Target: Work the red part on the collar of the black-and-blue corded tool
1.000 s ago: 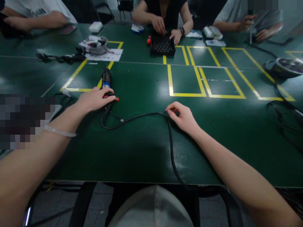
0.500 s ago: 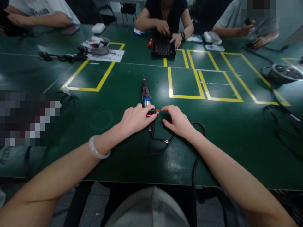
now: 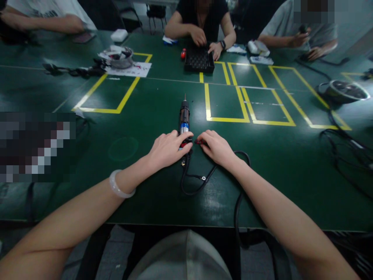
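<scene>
1. Found screwdriver [image 3: 184,114] on worktop [image 3: 151,202], partly hidden by gripping left hand [image 3: 166,147].
2. Noted red piece [image 3: 198,142] pinched in right hand [image 3: 217,147], shape unclear.
3. Observed cable [image 3: 190,194] partly covered by right hand, black tray [image 3: 199,70] beyond.

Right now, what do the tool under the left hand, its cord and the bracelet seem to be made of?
Tool: apparently part metal, from its shiny silver band; the dark section may be plastic.
Cord: probably rubber or soft plastic, black and smoothly curving.
Bracelet: smooth, pale, cloudy; stone, glass or plastic, I can't tell.
</scene>
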Demonstrator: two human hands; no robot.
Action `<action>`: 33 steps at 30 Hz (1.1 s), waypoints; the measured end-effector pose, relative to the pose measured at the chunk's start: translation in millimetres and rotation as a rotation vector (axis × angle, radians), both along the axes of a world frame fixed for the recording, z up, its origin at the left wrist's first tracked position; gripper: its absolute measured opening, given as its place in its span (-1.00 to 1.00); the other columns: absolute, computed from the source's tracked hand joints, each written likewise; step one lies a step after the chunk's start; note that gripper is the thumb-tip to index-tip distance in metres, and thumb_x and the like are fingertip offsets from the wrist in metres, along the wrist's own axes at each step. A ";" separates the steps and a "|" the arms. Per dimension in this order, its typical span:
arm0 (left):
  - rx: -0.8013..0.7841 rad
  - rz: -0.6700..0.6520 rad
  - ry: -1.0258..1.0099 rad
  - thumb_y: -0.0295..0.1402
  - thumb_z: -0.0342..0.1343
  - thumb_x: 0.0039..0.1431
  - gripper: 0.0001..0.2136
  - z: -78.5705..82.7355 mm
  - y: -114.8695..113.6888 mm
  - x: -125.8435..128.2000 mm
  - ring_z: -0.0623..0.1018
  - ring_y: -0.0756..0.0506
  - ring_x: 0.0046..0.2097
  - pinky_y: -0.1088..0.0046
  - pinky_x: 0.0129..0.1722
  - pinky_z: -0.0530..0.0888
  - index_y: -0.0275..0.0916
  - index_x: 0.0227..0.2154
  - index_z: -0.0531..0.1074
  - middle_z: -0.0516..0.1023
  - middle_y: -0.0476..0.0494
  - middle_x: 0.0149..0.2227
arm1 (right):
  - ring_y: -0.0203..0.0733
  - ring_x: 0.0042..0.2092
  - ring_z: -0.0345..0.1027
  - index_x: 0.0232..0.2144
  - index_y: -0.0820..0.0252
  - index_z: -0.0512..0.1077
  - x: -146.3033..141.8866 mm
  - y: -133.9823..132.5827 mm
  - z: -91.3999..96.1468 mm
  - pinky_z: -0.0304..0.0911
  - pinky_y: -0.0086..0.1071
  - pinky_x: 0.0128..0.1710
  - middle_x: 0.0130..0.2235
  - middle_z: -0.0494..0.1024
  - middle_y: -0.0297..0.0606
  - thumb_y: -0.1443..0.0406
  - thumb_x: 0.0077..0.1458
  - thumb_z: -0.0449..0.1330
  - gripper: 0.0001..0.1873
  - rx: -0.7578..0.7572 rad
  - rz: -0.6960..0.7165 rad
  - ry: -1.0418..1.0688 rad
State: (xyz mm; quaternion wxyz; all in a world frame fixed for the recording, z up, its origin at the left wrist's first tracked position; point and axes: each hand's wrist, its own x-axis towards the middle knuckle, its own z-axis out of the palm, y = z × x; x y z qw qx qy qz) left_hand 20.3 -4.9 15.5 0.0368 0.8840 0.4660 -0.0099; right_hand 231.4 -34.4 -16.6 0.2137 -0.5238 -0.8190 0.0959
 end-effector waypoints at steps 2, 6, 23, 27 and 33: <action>-0.002 -0.002 -0.002 -0.02 -0.25 0.43 -0.53 -0.3 0.0 -0.4 0.57 -0.24 -0.09 0.21 -0.05 0.43 0.11 0.30 0.24 0.49 -0.20 -0.07 | -0.07 -0.17 0.32 -0.23 0.14 0.41 3.6 -0.9 2.9 0.27 -0.25 -0.16 -0.22 0.46 -0.18 0.48 0.12 0.09 -0.79 -0.023 -0.011 0.048; 0.003 -0.002 -0.007 -0.10 -0.33 0.46 -0.54 -0.2 0.0 -1.2 0.56 -0.22 -0.08 0.22 -0.04 0.43 0.12 0.31 0.21 0.49 -0.19 -0.07 | -0.23 -0.33 0.32 -0.27 0.14 0.41 7.7 -3.9 11.1 0.26 -0.36 -0.28 -0.30 0.44 -0.31 0.45 0.07 0.14 -0.82 -0.119 0.029 0.275; 0.012 -0.011 -0.016 -0.12 -0.31 0.46 -0.55 -1.8 0.5 -2.2 0.56 -0.22 -0.09 0.22 -0.05 0.43 0.10 0.32 0.20 0.49 -0.19 -0.05 | -0.16 -0.15 0.37 -0.29 0.14 0.39 -10.8 -10.6 11.5 0.29 -0.29 -0.08 -0.19 0.46 -0.22 0.47 0.14 0.11 -0.84 -0.090 0.161 0.333; 0.019 -0.015 -0.011 -0.12 -0.32 0.46 -0.55 -1.9 0.4 -2.5 0.57 -0.22 -0.11 0.22 -0.07 0.44 0.11 0.31 0.21 0.49 -0.18 -0.06 | -0.16 -0.08 0.36 -0.27 0.14 0.45 -11.0 -10.5 7.8 0.29 -0.28 -0.05 -0.13 0.42 -0.20 0.47 0.16 0.12 -0.82 -0.050 0.140 0.364; 0.024 -0.011 -0.008 -0.11 -0.31 0.46 -0.54 -2.3 0.7 -2.8 0.57 -0.23 -0.10 0.21 -0.07 0.44 0.12 0.32 0.20 0.49 -0.18 -0.06 | -0.22 -0.21 0.36 -0.29 0.14 0.50 -10.4 -10.1 4.6 0.28 -0.35 -0.16 -0.24 0.43 -0.26 0.48 0.18 0.13 -0.81 -0.036 0.094 0.378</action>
